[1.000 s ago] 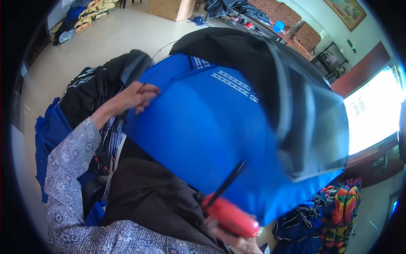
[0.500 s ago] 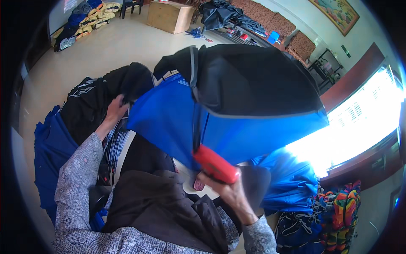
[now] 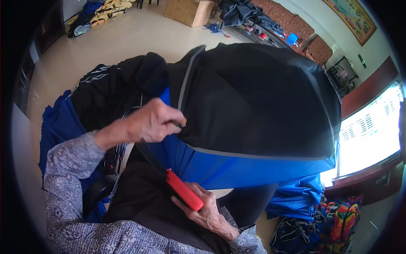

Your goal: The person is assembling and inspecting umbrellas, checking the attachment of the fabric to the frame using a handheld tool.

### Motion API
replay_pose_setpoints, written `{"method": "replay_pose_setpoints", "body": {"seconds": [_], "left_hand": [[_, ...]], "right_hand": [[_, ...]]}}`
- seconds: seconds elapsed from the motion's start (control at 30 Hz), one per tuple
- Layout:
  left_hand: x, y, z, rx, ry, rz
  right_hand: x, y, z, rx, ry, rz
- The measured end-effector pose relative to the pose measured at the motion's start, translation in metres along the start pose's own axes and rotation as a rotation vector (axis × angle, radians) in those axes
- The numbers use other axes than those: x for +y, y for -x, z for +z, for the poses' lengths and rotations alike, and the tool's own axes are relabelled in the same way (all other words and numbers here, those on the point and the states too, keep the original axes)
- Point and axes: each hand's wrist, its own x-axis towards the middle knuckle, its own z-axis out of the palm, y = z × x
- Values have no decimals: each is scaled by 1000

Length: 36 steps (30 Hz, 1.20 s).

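An umbrella [image 3: 258,97] with a black and blue canopy and grey edging spreads, partly open, in front of me. My right hand [image 3: 207,211] is closed round its red handle [image 3: 185,189], low over my lap. From the handle a dark shaft runs up toward the canopy. Beside the canopy's left edge, my left hand [image 3: 148,120] is closed in a pinch. A small dark bit shows at its fingertips, too small to name. Black and blue folded fabric [image 3: 108,86], with white marks on the black, lies beyond my left arm.
Bundled blue fabric [image 3: 296,197] and a multicoloured pile [image 3: 342,220] lie at the right. A cardboard box [image 3: 189,12] stands on the floor at the back, near a low table with dark cloth [image 3: 241,12]. A bright window [image 3: 372,135] is at the right.
My left hand has come right, away from the black fabric, to the canopy's edge. The red handle in my right hand has moved down and left, and the canopy has tipped toward me.
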Motion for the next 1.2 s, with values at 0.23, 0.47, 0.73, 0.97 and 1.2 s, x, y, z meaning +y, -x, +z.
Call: {"method": "replay_pose_setpoints", "body": {"seconds": [0.23, 0.47, 0.73, 0.97, 1.2], "left_hand": [[-23, -82, -104, 635, 616, 578], [-93, -61, -4, 683, 705, -93], [-75, -132, 57, 242, 1433, -279], [-93, -160, 87, 35, 1481, -94], [-94, -148, 99, 94, 1382, -122]], "right_hand": [[-7, 8, 1, -82, 46, -83], [-8, 17, 2, -20, -127, 7], [-19, 15, -4, -15, 0, -60], [-31, 8, -26, -46, -475, 557], [-36, -21, -81, 356, -1167, 1102]]}}
